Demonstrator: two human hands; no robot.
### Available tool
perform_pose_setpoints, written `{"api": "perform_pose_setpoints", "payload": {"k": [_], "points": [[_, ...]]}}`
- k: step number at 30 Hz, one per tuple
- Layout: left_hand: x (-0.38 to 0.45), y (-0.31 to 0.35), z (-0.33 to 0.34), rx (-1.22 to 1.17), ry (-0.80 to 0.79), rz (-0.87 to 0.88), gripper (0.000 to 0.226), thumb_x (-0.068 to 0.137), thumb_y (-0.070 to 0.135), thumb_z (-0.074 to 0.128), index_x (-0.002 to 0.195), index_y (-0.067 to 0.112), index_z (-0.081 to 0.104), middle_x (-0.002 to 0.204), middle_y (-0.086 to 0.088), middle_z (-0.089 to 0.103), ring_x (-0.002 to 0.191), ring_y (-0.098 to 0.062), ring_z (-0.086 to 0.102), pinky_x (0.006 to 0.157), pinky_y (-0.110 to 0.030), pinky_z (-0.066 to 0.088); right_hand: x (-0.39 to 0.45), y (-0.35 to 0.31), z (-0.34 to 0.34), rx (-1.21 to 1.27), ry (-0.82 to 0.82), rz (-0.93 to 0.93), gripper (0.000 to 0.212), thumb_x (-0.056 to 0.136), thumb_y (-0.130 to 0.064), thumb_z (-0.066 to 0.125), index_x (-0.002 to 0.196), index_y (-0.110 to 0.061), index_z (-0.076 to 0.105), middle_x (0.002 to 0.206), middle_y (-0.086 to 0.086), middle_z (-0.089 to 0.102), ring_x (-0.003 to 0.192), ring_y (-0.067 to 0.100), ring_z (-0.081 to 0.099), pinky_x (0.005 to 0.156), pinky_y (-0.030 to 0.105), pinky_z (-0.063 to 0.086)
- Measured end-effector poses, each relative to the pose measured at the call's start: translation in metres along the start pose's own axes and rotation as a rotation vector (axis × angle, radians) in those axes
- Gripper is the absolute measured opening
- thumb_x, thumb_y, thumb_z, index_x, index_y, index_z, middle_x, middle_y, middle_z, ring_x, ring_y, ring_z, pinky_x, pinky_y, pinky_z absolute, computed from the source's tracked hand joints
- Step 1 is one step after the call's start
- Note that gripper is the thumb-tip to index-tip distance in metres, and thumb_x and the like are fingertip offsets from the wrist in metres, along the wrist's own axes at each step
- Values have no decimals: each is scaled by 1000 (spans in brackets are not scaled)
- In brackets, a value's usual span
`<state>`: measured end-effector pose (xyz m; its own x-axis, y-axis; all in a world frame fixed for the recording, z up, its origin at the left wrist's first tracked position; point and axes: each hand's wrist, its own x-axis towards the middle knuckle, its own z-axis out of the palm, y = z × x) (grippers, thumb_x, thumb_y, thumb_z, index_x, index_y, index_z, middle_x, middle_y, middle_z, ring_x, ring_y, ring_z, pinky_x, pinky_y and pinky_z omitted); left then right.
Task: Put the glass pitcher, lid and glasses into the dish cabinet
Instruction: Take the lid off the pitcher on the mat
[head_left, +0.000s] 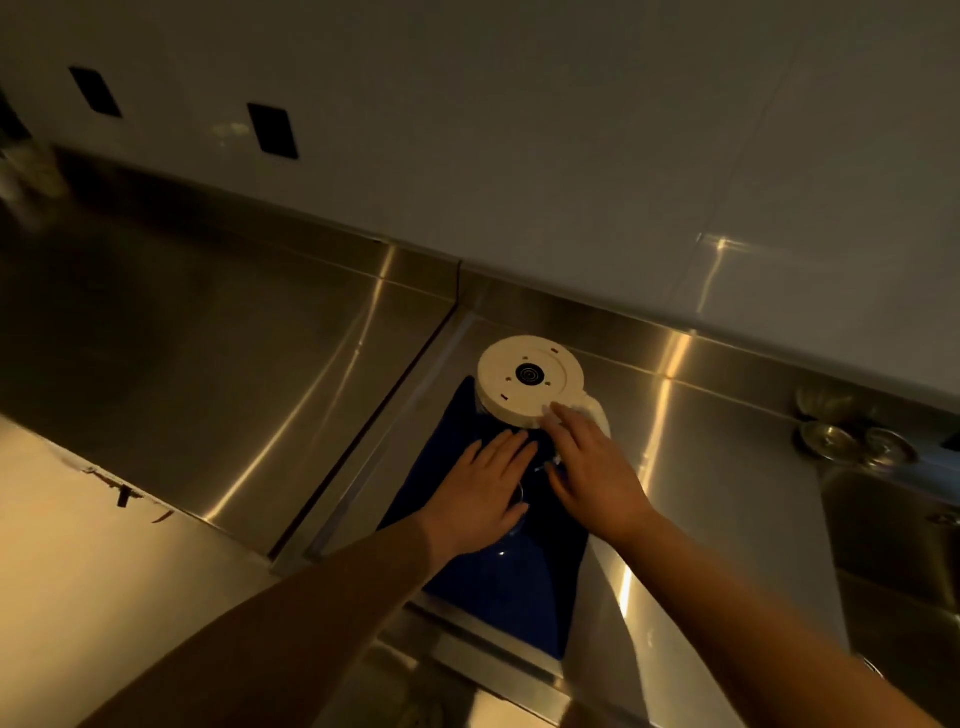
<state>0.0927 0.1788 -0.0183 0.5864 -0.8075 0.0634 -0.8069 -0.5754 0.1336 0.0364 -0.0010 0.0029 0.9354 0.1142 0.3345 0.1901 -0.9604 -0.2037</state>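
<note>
Two hands are out over the job: my left hand (480, 480) lies flat with fingers straight on the blue cloth (511, 582), and my right hand (589, 467) reaches with straight fingers, its tips touching the near edge of the pitcher (530, 382). Neither grips anything yet. The pitcher stands just beyond both hands, apparently upside down, showing a cream round base with a dark centre; its handle (597, 408) sits beside my right fingertips. I judge the glass body, mostly hidden, to be fragile, fairly heavy and possibly slick, so I would wrap the right hand round the handle and steady the wall with the left. Faint glints under my palms may be glasses; I cannot tell. Steel counter (234, 338) spreads left of my left hand, a sink (893, 525) right of my right.
</note>
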Motion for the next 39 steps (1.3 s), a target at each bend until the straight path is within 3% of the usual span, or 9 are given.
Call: {"api": "perform_pose_setpoints", "payload": {"k": [5,8,10,13,17,23,28,34,39], "points": [[29,-8,-14,105,154,-7,71,86,36,61,145,8,32,150,-12,34,138,-29,31,112,-46,23,22,12,7,-79,-45,39,68,77,-15,72,137,-5,42,142,19,42,133,35,37,109,46,29],[38,-9,-13,123,94,-60,72,95,33,47,151,10,9,159,-10,7,146,-27,3,117,-44,3,25,17,12,-90,-76,95,68,74,-15,74,135,-6,46,140,19,44,132,36,38,104,52,37],[39,-9,-10,121,59,-98,73,96,31,45,151,11,2,159,-9,0,146,-25,-5,117,-45,-2,23,16,16,-101,-78,96,70,74,-16,74,137,-6,44,142,19,43,133,36,36,106,51,35],[39,-14,-4,148,97,-59,78,84,30,63,148,9,23,154,-12,24,144,-29,18,114,-50,15,18,17,20,-127,-30,69,74,71,-14,77,137,-4,44,141,20,43,132,36,37,108,47,28],[48,-29,0,157,172,18,72,78,30,70,141,9,41,143,-11,45,134,-29,39,107,-53,34,19,21,23,-137,11,45,74,72,-12,75,138,-5,42,142,19,42,133,35,37,107,47,32],[72,-41,2,-5,330,84,54,75,10,77,125,6,58,129,-13,59,121,-30,55,104,-49,32,20,21,30,-117,55,96,64,81,-19,65,140,-9,42,145,14,40,135,30,34,106,48,36],[76,-45,7,3,409,128,53,72,15,80,121,8,62,124,-11,63,115,-28,59,100,-49,38,27,23,37,-95,118,142,53,86,-30,57,135,-11,49,139,10,48,131,27,41,106,46,37],[75,-42,8,98,396,97,45,88,31,42,124,10,60,127,-8,61,120,-24,56,102,-46,39,35,38,40,-101,140,54,51,80,-32,69,125,-11,57,131,11,56,125,28,48,105,44,38],[77,-45,17,189,366,68,63,72,43,77,126,14,60,129,-4,60,121,-20,55,101,-42,42,39,46,35,-75,172,-3,44,79,-32,67,118,-11,63,124,10,61,117,28,54,98,42,44]]}}
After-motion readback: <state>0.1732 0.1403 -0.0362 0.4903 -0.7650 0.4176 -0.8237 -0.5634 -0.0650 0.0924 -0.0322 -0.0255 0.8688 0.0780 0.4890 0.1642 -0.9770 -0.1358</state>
